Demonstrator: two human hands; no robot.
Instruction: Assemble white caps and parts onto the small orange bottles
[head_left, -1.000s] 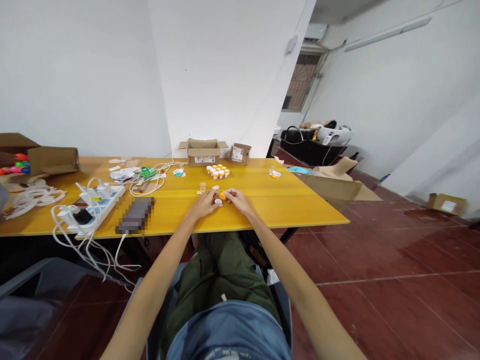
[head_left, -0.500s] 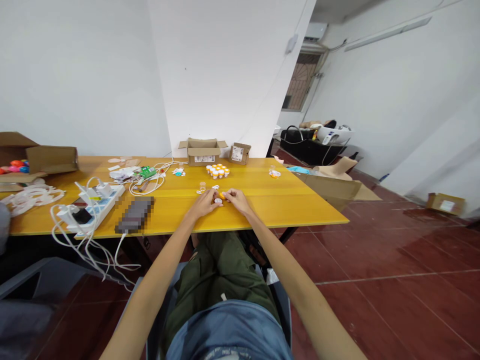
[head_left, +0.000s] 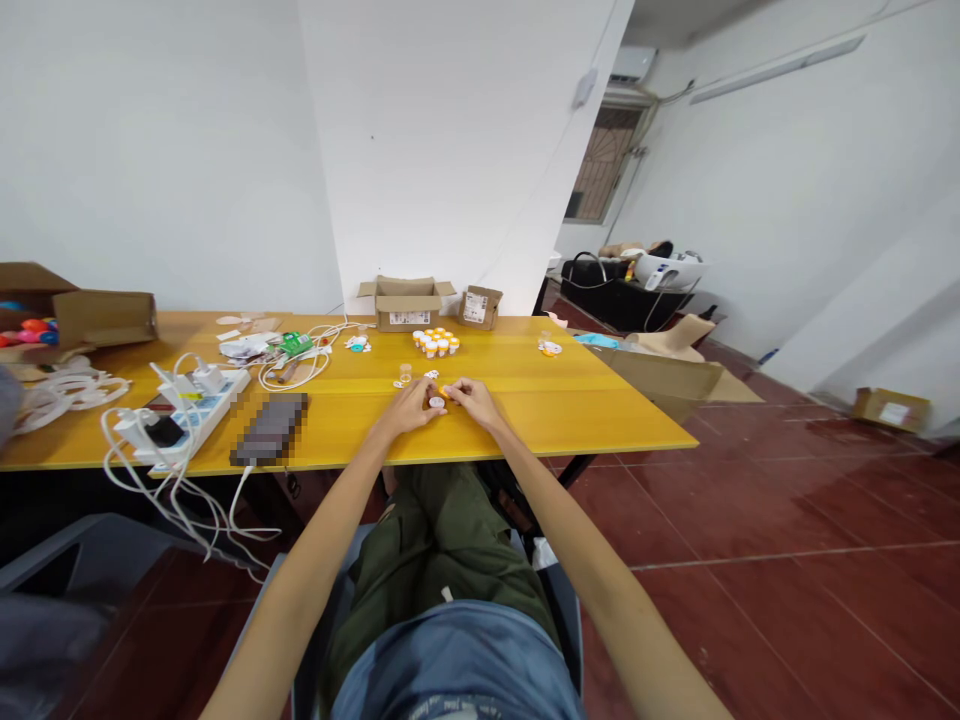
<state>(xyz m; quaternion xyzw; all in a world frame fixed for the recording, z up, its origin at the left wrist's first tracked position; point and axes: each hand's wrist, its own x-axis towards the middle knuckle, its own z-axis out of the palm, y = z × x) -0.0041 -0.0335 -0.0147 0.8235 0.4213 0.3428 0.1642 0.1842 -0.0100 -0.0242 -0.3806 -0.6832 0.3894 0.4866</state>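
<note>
Barely anything's moved, both hands stay parked on the desk [head_left: 570,410]. The left hand [head_left: 409,408] has its fingers curled beside the small white cap [head_left: 436,402], can't tell if they grip it. The right hand [head_left: 474,400] fingers look pinched on the orange piece [head_left: 445,392], touching distance from the cap. Seems like fitting the two together; next needs careful lining up.

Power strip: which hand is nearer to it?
Left. The left hand rests on the table to the right of the power strip; the right hand lies farther right, beyond it.
</note>
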